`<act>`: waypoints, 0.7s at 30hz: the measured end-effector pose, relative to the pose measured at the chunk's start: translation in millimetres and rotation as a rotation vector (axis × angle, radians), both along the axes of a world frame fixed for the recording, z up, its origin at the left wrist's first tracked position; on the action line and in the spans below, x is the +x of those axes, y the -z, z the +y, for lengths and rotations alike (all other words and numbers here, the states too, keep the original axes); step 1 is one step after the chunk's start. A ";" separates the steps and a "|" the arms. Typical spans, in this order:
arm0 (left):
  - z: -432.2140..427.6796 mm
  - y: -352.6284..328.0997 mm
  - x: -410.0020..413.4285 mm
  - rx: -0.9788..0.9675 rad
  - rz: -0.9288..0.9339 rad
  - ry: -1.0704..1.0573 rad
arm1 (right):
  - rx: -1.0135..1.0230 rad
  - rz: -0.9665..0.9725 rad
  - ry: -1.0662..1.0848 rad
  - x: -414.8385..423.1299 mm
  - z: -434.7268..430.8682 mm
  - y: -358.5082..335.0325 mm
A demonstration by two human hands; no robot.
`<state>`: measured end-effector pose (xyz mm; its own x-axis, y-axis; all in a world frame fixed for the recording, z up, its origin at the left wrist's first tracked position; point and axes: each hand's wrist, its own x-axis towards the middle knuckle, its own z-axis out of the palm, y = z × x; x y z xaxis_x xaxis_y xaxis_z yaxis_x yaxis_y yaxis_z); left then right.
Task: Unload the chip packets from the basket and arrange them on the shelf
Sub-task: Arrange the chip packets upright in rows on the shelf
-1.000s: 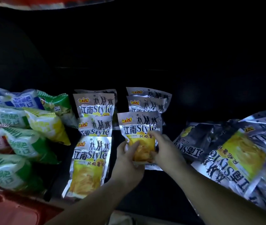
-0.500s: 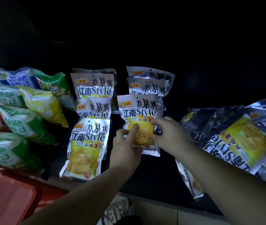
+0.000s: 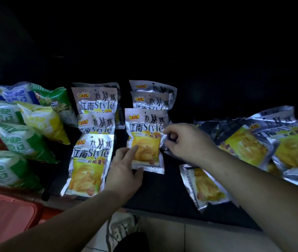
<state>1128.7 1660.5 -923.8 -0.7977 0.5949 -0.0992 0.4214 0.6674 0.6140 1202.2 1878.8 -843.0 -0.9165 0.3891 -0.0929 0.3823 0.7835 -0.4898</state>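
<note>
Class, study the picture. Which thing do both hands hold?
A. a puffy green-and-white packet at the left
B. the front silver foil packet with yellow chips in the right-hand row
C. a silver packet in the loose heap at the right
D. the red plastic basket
B: the left hand grips the lower left corner of the front silver foil packet, and the right hand pinches its right edge.
</note>
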 end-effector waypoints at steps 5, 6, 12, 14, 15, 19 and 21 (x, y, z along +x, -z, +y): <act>35.1 -36.0 31.1 0.046 -0.262 0.132 | 0.091 0.025 0.162 54.1 45.7 -22.8; 49.1 -42.1 40.3 0.052 -0.328 0.136 | 0.123 0.030 0.189 67.3 53.9 -24.8; 129.2 -62.0 98.3 0.182 -0.647 0.075 | 0.142 -0.044 0.290 142.1 89.8 -10.2; 141.0 -59.7 107.3 0.252 -0.635 -0.072 | 0.103 -0.051 0.256 154.7 96.4 -9.7; 142.7 -58.8 108.9 0.282 -0.604 -0.119 | 0.099 -0.056 0.241 157.7 98.6 -10.5; 142.8 -61.5 106.5 0.343 -0.567 -0.188 | 0.129 -0.051 0.204 156.3 100.5 -15.2; 143.2 -74.6 104.5 0.396 -0.589 -0.128 | 0.129 -0.039 0.190 151.6 97.3 -21.5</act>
<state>1233.2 1803.7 -849.2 -0.7438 0.5811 -0.3302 -0.1208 0.3691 0.9215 1353.8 1976.2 -821.5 -0.8224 0.5651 -0.0656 0.5456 0.7508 -0.3723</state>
